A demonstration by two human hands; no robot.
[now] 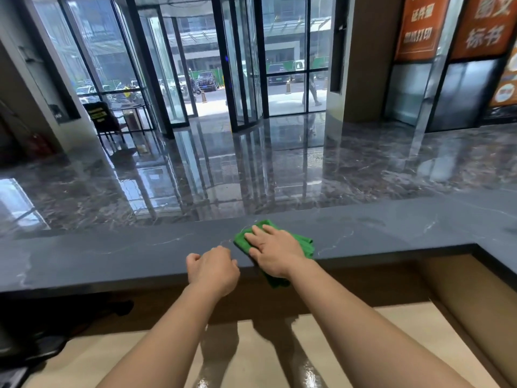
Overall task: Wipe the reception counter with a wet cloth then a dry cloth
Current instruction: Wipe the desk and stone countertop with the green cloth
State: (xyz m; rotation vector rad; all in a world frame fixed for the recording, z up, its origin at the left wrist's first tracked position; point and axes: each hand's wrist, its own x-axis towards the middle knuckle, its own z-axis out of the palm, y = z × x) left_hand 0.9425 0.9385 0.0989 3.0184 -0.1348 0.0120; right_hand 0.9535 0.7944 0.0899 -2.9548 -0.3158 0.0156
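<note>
Two bare forearms reach forward from the bottom edge over the scene. The largest element is the polished dark marble floor [279, 175] of a lobby, which mirrors the black-framed glass entrance [237, 65] behind it; parked vehicles and a passer-by show through the panes. Next in extent is the reception counter [112, 256], a dark grey stone slab with pale veins that runs across the whole view and turns toward the viewer at the right. Below and nearer lies a beige lower desk surface [414, 326], glossy and crossed by the arms' shadows. Orange banners [419, 26] with white characters hang at upper right, and a dark chair [105, 119] stands by the glass at left. The right hand [275, 252] lies flat, palm down with fingers straight and slightly spread, pressing on the green cloth [305, 243]. The left hand [214, 271] sits just beside it at the counter's near edge, fingers curled into a loose fist that holds nothing visible. The cloth is folded and rests on the counter top near its middle, under the right hand, with one end hanging over the near edge beneath the wrist.
</note>
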